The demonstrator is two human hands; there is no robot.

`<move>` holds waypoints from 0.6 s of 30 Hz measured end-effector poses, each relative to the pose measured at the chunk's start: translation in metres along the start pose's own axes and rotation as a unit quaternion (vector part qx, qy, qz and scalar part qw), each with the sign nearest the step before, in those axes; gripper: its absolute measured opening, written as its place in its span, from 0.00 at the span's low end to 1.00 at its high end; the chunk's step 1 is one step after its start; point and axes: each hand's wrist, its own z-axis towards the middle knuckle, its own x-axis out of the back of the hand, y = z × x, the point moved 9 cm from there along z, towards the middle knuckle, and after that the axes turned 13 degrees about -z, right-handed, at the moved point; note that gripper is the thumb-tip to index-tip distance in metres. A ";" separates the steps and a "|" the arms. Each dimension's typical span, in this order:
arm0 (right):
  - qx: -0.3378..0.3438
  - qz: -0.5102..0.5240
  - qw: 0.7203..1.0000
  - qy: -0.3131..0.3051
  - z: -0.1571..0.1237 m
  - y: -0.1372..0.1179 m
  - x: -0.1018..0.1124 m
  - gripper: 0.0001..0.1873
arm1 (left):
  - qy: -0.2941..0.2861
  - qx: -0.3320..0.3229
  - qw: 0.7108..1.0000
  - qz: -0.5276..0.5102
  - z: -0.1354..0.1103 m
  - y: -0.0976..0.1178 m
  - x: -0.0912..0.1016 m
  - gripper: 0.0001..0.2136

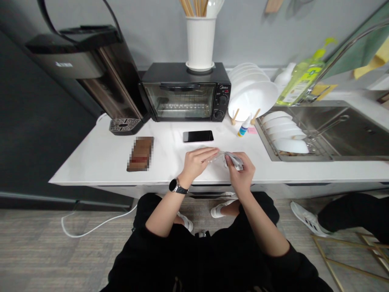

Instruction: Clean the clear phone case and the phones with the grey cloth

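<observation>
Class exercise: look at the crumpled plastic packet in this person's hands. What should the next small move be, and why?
Probably the left hand should take a firmer pinch on the clear end of the packet. The right hand already grips its silvery part, while the left fingers seem only to lie along the plastic, so a firm hold at both ends would give better control.

Midea — small lettering on the black toaster oven (182, 97)'s control panel
</observation>
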 end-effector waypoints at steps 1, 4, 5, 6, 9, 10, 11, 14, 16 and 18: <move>-0.004 0.002 1.000 0.000 -0.001 0.002 -0.001 0.04 | -0.004 -0.005 1.000 0.010 0.000 0.000 -0.001 0.12; 0.019 0.009 1.000 -0.005 -0.007 -0.002 -0.006 0.03 | -0.019 -0.017 0.999 0.047 0.000 -0.002 -0.005 0.13; 0.041 0.017 0.999 -0.012 -0.010 -0.008 -0.010 0.02 | -0.025 -0.024 0.998 0.055 0.000 -0.002 -0.007 0.14; 0.067 0.027 0.997 -0.020 -0.014 -0.014 -0.013 0.03 | -0.030 -0.034 0.997 0.060 -0.001 -0.001 -0.008 0.15; 0.127 0.056 0.990 -0.034 -0.023 -0.031 -0.022 0.09 | -0.035 -0.059 0.996 0.060 -0.004 0.001 -0.008 0.19; 0.137 0.059 0.988 -0.034 -0.025 -0.033 -0.023 0.10 | -0.034 -0.063 0.996 0.059 -0.005 0.001 -0.008 0.20; 0.144 0.058 0.987 -0.035 -0.026 -0.035 -0.024 0.11 | -0.032 -0.064 0.996 0.059 -0.005 0.002 -0.007 0.21; 0.151 0.044 0.987 -0.033 -0.022 -0.032 -0.021 0.11 | -0.027 -0.068 0.995 0.064 -0.005 0.003 -0.006 0.18; 0.135 0.024 0.990 -0.016 -0.015 -0.023 -0.016 0.09 | -0.027 -0.069 0.995 0.072 -0.004 0.005 -0.006 0.15; 0.109 0.004 0.994 0.004 -0.008 -0.013 -0.010 0.06 | -0.030 -0.069 0.994 0.081 -0.003 0.005 -0.007 0.14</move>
